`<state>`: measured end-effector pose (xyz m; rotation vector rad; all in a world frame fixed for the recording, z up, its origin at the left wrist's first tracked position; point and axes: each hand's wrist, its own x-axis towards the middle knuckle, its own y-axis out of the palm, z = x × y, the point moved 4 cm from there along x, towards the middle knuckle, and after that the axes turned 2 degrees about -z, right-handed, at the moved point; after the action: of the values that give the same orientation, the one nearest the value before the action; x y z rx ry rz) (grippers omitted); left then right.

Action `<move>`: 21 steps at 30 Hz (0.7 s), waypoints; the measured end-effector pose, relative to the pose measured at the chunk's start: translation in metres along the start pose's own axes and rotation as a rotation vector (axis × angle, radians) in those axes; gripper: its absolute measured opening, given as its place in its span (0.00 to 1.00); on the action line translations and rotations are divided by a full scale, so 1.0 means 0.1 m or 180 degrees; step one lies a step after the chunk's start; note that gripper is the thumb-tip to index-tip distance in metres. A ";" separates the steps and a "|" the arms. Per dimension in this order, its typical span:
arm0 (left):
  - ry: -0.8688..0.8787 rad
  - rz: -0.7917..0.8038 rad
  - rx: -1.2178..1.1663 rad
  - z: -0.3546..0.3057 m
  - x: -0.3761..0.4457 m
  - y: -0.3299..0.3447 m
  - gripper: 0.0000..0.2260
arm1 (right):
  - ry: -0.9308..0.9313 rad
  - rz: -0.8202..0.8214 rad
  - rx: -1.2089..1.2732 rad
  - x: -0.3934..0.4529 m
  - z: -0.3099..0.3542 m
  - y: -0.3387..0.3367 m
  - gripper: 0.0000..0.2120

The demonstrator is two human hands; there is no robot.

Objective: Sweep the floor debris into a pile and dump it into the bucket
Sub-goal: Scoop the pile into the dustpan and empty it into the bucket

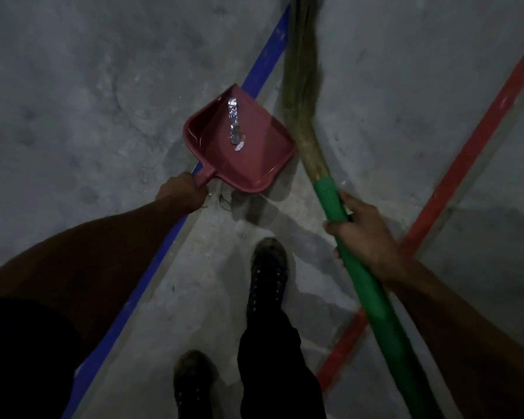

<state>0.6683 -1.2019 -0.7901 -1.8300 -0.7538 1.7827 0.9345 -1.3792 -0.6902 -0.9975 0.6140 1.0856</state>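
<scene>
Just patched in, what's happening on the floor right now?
A person is mid-cleanup. The left hand grips the handle of a red dustpan, which holds a silvery wrapper and a small white scrap. The right hand grips the green broom, bristles pointing away beside the pan. No bucket is in view.

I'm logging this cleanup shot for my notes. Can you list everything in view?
Red plastic dustpan: one, red, held above the floor, centre.
Silvery foil wrapper: one, silver, inside the dustpan.
Small white scrap: one, white, at the wrapper's near end.
Green-handled grass broom: one, green handle, tan bristles, right of the dustpan.
Blue floor line: one, blue, diagonal.
Red floor lines: two, red, right.
Concrete floor: grey.
Shoes: two, dark, bottom centre.
Left hand: grips the dustpan handle.
Right hand: grips the broom handle.
</scene>
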 end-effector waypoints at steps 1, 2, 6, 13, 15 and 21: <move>0.0008 -0.0002 0.0026 0.01 0.00 0.00 0.19 | -0.0045 0.0133 -0.0095 -0.04 -0.05 0.13 0.32; 0.0021 0.0003 0.0033 0.01 0.00 0.01 0.18 | -0.0090 0.0258 -0.0164 -0.13 -0.10 0.25 0.32; 0.0069 0.0061 -0.0058 -0.01 -0.05 0.03 0.16 | -0.0359 0.0471 -0.0325 -0.59 -0.23 0.41 0.34; -0.0039 0.0046 0.0028 0.39 -0.19 0.07 0.18 | -0.0213 -0.0106 -0.0001 -0.58 -0.08 -0.10 0.32; -0.0103 0.0092 0.0044 0.55 -0.21 0.09 0.18 | -0.0045 -0.0118 0.0171 -0.31 0.00 -0.13 0.31; -0.0188 0.0108 0.0139 0.68 -0.23 0.12 0.17 | 0.0000 0.0355 -0.0278 -0.25 -0.16 0.42 0.26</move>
<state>0.6010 -1.2292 -0.7840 -1.7789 -0.7041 1.8673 0.8869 -1.3988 -0.6920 -1.0485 0.6324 1.2194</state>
